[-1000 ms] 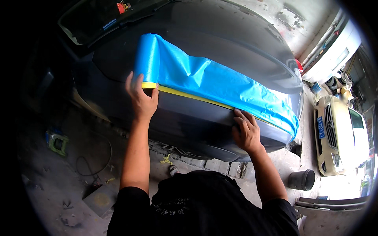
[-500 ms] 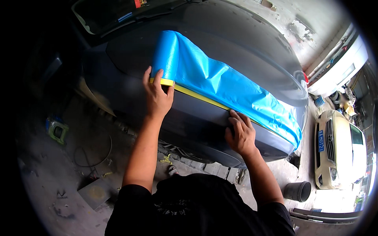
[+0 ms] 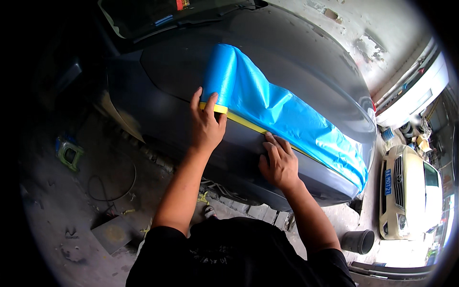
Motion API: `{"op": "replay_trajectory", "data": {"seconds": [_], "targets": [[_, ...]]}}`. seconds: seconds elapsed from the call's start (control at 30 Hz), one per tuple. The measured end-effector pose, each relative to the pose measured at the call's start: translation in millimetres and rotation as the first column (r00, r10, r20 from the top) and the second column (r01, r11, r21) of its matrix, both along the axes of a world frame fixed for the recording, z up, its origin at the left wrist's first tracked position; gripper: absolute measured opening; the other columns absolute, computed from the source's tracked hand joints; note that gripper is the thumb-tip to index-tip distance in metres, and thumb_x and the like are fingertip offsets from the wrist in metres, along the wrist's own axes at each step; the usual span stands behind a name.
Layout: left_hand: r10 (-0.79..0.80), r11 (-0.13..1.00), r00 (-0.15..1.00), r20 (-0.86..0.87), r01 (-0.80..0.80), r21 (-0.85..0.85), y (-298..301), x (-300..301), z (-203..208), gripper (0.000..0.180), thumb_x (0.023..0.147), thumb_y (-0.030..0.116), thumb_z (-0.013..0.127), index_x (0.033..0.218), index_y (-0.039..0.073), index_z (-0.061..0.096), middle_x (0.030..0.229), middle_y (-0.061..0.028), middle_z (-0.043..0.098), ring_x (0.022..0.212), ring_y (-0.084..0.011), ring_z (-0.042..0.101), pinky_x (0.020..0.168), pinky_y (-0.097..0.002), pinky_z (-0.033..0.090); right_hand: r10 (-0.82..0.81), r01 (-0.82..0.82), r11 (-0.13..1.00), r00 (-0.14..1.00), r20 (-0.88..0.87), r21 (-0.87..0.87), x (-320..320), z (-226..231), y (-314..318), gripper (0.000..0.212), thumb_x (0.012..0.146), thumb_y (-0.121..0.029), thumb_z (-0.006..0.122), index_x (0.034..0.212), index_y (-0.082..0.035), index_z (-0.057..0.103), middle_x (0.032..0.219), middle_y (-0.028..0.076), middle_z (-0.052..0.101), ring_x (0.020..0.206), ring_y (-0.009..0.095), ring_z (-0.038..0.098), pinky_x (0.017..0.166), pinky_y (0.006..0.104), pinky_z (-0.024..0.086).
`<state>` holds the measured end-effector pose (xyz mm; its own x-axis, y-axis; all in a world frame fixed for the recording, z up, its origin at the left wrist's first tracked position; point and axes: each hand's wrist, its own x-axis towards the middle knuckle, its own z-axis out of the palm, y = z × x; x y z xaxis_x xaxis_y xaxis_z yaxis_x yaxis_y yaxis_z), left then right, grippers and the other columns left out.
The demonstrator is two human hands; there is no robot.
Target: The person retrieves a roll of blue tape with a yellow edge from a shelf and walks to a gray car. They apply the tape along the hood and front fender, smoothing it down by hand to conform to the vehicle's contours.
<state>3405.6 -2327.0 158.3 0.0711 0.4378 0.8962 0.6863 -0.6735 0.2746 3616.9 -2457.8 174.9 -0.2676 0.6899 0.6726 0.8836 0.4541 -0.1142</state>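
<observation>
Your L hand [image 3: 208,126] grips the blue film roll [image 3: 219,79] at its yellow tape [image 3: 221,109] end, roll nr the dark car [image 3: 306,62] hood's edge; your R hand [image 3: 281,165], loosely bent, thumb apart, presses by the tape.

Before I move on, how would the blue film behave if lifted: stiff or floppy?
Probably floppy: the blue film lies in creases over the dark hood. Likely light, as its wrinkles suggest thin sheeting. The rolled end, a cylinder gripped by the left hand, might roll if released.
</observation>
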Motion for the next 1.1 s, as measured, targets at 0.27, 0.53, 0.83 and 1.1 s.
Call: {"op": "replay_trajectory", "data": {"seconds": [0.27, 0.53, 0.83, 1.1], "targets": [[-0.024, 0.999, 1.000, 0.019, 0.023, 0.025, 3, 0, -3, 0.083, 0.078, 0.004, 0.083, 0.146, 0.014, 0.036, 0.149, -0.0289, 0.029, 0.130, -0.0514, 0.045, 0.104, -0.0545, 0.048, 0.066, -0.066, 0.998, 0.998, 0.021, 0.021, -50, 6, 38, 0.033, 0.072, -0.006, 0.069, 0.105, -0.002, 0.063, 0.125, 0.018, 0.066, 0.112, 0.033, 0.064, 0.093, 0.0412, 0.055], [-0.085, 0.996, 0.993, 0.084, 0.082, 0.045, 11, -1, -13, 0.077, 0.079, 0.005, 0.083, 0.144, 0.012, 0.042, 0.149, -0.0296, 0.031, 0.132, -0.0504, 0.044, 0.106, -0.0545, 0.045, 0.084, -0.084, 0.996, 0.996, -0.013, 0.030, -79, 7, 62, 0.038, 0.072, -0.005, 0.068, 0.109, -0.001, 0.063, 0.124, 0.020, 0.066, 0.111, 0.036, 0.063, 0.096, 0.0423, 0.054], [-0.107, 0.994, 0.986, 0.124, 0.105, 0.023, 8, -4, -13, 0.078, 0.082, 0.004, 0.079, 0.147, 0.012, 0.037, 0.150, -0.0309, 0.028, 0.132, -0.0515, 0.043, 0.105, -0.0546, 0.046, 0.089, -0.089, 0.996, 0.995, -0.033, 0.014, -80, 8, 62, 0.038, 0.071, -0.006, 0.068, 0.108, -0.002, 0.063, 0.125, 0.019, 0.066, 0.110, 0.035, 0.063, 0.095, 0.0424, 0.054], [-0.045, 0.999, 0.998, -0.048, 0.045, -0.011, 4, -33, -2, 0.072, 0.091, 0.004, 0.064, 0.156, 0.009, 0.034, 0.148, -0.0318, 0.036, 0.128, -0.0489, 0.050, 0.102, -0.0503, 0.050, 0.075, -0.072, 0.996, 0.995, -0.066, 0.056, -81, 4, 65, 0.030, 0.074, -0.006, 0.069, 0.104, -0.003, 0.062, 0.124, 0.018, 0.067, 0.108, 0.034, 0.064, 0.092, 0.0412, 0.054]]}}
